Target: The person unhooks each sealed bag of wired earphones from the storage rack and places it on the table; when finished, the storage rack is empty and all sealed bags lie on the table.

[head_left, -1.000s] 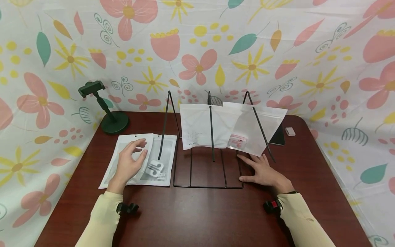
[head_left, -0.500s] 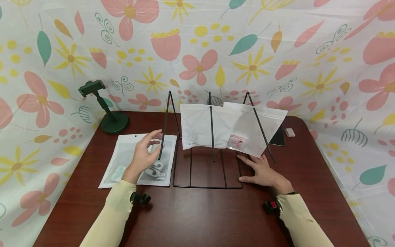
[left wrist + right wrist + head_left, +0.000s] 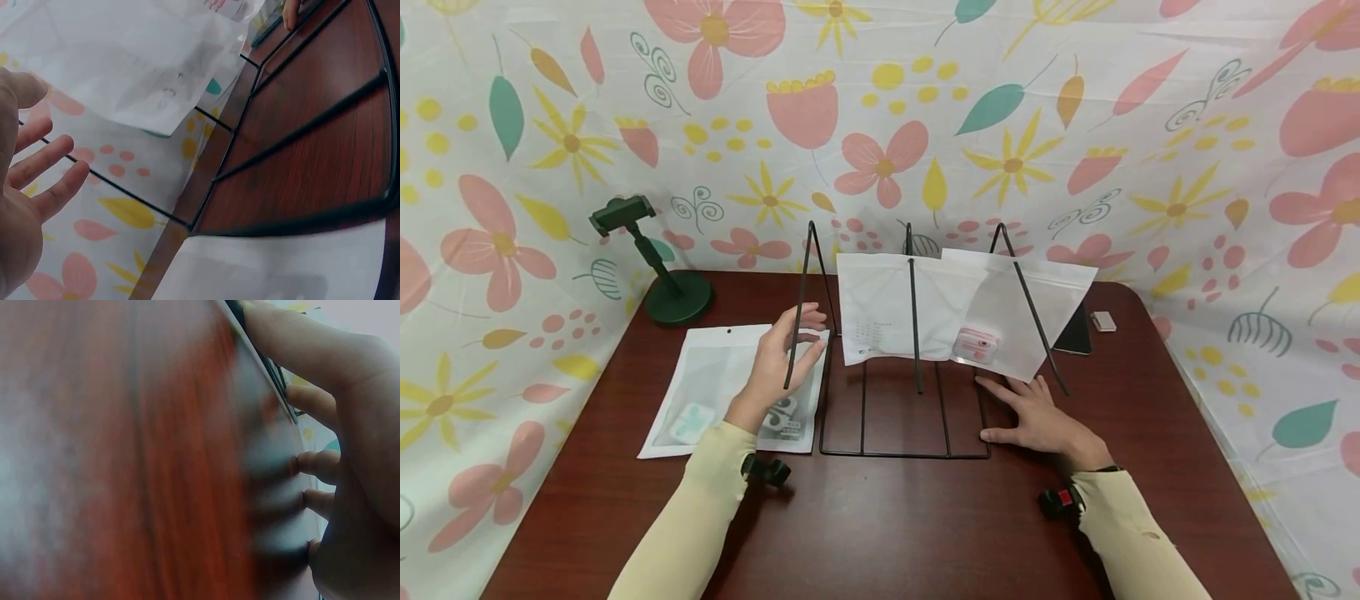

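My left hand [image 3: 778, 358] is at the left upright of a black wire rack [image 3: 906, 456], its fingers loosely bent around nothing; the upright's front wire crosses it in the head view. In the left wrist view the fingers [image 3: 59, 187] are spread apart. On the rack's right, my right hand [image 3: 1037, 417] rests spread on the table, fingertips right at the base wire. Between the uprights stand a white zip bag [image 3: 887, 300] with small print and another zip bag [image 3: 1037, 308] showing a pink item. Flat zip bags [image 3: 707, 367] with earphones [image 3: 782, 410] and a pale blue item lie left.
A dark green phone stand [image 3: 677, 298] stands at the back left of the brown table [image 3: 880, 525]. Behind the right-hand bag lie a dark phone [image 3: 1075, 335] and a small white box [image 3: 1103, 321]. A flower-patterned cloth [image 3: 880, 100] hangs close behind the table.
My left hand has moved right, from over the flat bags to the rack's left upright, uncovering the pale blue item. My right hand and the standing bags have stayed in place.
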Motion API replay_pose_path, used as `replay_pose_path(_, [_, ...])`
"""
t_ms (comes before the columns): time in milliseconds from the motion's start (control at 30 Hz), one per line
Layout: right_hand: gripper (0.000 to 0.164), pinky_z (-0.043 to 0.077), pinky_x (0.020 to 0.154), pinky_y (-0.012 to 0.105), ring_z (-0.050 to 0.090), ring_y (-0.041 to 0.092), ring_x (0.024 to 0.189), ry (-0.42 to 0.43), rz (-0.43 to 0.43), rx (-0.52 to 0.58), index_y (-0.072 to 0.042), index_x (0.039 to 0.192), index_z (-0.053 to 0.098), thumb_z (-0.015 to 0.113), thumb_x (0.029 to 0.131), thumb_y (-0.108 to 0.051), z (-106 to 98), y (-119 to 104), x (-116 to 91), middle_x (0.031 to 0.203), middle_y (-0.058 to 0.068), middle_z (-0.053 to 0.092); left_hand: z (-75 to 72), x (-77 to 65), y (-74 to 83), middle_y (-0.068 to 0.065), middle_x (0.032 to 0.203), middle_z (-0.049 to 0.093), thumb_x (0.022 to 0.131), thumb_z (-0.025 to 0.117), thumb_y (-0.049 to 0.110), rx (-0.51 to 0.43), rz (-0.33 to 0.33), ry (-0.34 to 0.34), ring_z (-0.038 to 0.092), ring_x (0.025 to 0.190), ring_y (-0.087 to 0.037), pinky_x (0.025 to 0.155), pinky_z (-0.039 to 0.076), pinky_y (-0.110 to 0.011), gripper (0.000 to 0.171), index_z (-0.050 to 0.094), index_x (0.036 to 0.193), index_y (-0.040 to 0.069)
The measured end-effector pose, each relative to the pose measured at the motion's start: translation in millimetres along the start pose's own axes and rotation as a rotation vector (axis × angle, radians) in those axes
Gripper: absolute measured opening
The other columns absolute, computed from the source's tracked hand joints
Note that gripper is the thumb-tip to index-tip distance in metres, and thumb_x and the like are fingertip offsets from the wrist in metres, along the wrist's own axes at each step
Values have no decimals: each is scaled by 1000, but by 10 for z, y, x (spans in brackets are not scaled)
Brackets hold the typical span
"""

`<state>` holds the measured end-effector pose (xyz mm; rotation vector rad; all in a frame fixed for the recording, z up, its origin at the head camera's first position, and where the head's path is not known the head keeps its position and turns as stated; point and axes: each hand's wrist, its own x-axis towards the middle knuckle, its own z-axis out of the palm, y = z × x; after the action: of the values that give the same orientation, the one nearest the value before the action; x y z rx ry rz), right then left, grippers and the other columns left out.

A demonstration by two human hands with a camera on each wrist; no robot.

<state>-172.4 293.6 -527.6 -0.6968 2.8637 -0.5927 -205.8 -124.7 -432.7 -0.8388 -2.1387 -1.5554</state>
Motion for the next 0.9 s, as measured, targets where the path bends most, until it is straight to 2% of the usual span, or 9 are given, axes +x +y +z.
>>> replay_pose_path(133, [85, 5, 108, 72, 19, 51, 139, 10, -5, -10, -20, 150, 40, 72, 80, -56, -6, 0, -3, 156, 22, 25, 78, 16, -173, -32, 118, 58, 86, 63, -12, -24, -6, -20, 60, 101, -48, 82, 53, -56, 52, 44, 134, -10])
replay_pose_path(333, [85, 5, 108, 72, 18, 52, 140, 8, -10, -7, -21, 150, 39, 72, 80, -57, 2, 3, -3, 156, 21, 24, 149, 10, -363, -21, 124, 58, 88, 65, -5, -47, -54, -38, 60, 107, -36, 86, 54, -45, 57, 45, 140, 5])
replay_pose_path(467, [85, 5, 108, 73, 15, 52, 141, 4, -10, -1, -20, 150, 39, 72, 80, -56, -2, -2, 0, 158, 22, 21, 178, 21, -377, -17, 124, 58, 88, 67, 0, -43, -67, -48, 60, 107, -31, 87, 54, -42, 57, 44, 141, 6])
replay_pose_path(567, [86, 5, 107, 73, 14, 52, 142, 0, -7, 0, -19, 150, 39, 72, 80, -56, -4, -5, -1, 158, 23, 19, 206, 40, -352, -17, 123, 58, 89, 66, 0, -33, -40, -60, 60, 105, -31, 85, 54, -45, 57, 43, 141, 4])
replay_pose_path(700, [85, 5, 108, 73, 16, 52, 141, 3, -7, -2, -20, 150, 39, 72, 80, -56, -1, -5, -6, 158, 22, 21, 233, 59, -346, -18, 123, 57, 89, 66, 0, -34, -4, -63, 60, 105, -32, 84, 54, -48, 59, 42, 143, 8])
replay_pose_path(900, [85, 6, 108, 73, 19, 52, 140, 8, -4, -9, -20, 150, 40, 72, 80, -57, 10, -7, 1, 156, 21, 25, 249, 123, -286, -21, 125, 56, 88, 67, -3, -52, -43, -67, 58, 110, -33, 87, 52, -51, 61, 41, 142, 5])
